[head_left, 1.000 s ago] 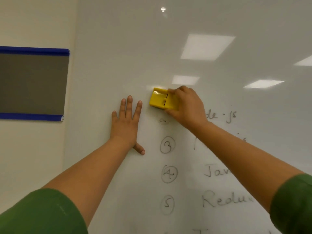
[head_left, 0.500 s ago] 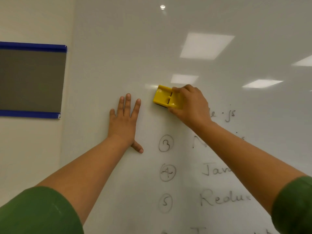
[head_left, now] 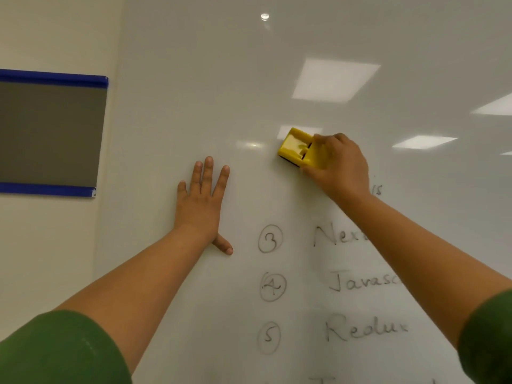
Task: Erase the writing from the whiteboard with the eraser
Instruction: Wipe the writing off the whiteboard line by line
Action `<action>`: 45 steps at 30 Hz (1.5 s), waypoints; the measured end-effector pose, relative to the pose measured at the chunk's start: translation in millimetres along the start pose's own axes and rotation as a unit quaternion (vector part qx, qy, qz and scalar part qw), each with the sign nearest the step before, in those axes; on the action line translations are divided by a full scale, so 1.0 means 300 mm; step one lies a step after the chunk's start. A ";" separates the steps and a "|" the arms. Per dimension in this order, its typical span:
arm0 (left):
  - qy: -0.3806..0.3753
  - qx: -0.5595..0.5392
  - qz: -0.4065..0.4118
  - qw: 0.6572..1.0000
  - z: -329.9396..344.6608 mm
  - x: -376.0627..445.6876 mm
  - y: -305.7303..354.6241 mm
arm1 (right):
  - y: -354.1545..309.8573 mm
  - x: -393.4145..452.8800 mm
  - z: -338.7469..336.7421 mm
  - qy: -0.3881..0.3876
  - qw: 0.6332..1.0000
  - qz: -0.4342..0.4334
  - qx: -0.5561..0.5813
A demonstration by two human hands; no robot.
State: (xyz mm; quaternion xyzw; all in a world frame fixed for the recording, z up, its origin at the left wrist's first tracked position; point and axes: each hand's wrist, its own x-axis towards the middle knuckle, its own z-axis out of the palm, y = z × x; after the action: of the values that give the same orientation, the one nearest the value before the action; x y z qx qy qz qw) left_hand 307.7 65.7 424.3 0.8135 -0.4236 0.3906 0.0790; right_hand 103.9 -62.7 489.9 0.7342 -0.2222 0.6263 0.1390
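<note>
A large white whiteboard (head_left: 277,79) fills most of the view. My right hand (head_left: 339,169) grips a yellow eraser (head_left: 295,146) and presses it against the board, above the written list. Black writing (head_left: 346,284) runs down the board below: circled numbers 3, 4 and 5 with words beside them, partly hidden by my right forearm. A bit of writing shows to the right of my right wrist. My left hand (head_left: 201,199) lies flat on the board with fingers spread, left of the eraser and holding nothing.
On the beige wall to the left hangs a dark grey panel with blue strips (head_left: 50,131) along its top and bottom. The whiteboard's left edge (head_left: 110,189) runs down beside it. Ceiling lights reflect in the board's upper right.
My right hand has slid the eraser to the right and slightly up. The faint mark below the eraser is gone. My left hand stays planted on the board.
</note>
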 end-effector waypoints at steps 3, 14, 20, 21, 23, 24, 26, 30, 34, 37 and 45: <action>-0.009 0.007 -0.004 1.000 -0.007 0.001 0.004 | -0.015 -0.021 0.025 0.011 1.000 0.000 0.026; 0.036 -0.150 -0.017 0.988 -0.122 0.048 0.087 | 0.015 -0.030 -0.025 -0.067 0.995 -0.073 -0.015; 0.020 -0.164 0.027 0.986 -0.209 0.149 0.159 | 0.170 0.027 -0.129 -0.124 0.979 -0.149 -0.064; 0.004 -0.175 0.020 0.984 -0.213 0.163 0.178 | 0.211 0.048 -0.149 -0.095 0.987 -0.116 -0.059; -0.011 -0.194 -0.009 0.981 -0.208 0.183 0.221 | 0.270 0.099 -0.177 -0.013 1.000 -0.005 -0.024; -0.007 -0.198 -0.027 0.980 -0.202 0.189 0.241 | 0.279 0.120 -0.180 0.022 0.999 0.042 -0.006; 0.011 -0.206 -0.056 0.977 -0.188 0.196 0.270 | 0.268 0.134 -0.163 0.052 0.997 0.062 0.009; 0.041 -0.198 -0.078 0.976 -0.167 0.200 0.287 | 0.240 0.032 -0.118 -0.002 0.999 -0.040 0.016; 0.053 -0.175 -0.077 0.980 -0.160 0.189 0.285 | 0.303 -0.121 -0.156 -0.081 0.984 -0.160 -0.012; 0.057 -0.154 -0.080 0.983 -0.153 0.184 0.284 | 0.380 -0.121 -0.213 -0.103 0.978 -0.174 -0.049; 0.055 -0.144 -0.086 0.984 -0.159 0.174 0.287 | 0.334 0.038 -0.168 0.023 1.000 -0.017 0.012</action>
State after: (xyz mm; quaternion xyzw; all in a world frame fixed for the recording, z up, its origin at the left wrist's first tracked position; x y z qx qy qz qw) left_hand 233.6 0.8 476.0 0.8043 -0.3993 0.3612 0.2512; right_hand 11.9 -126.6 502.4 0.7248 -0.1990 0.6432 0.1461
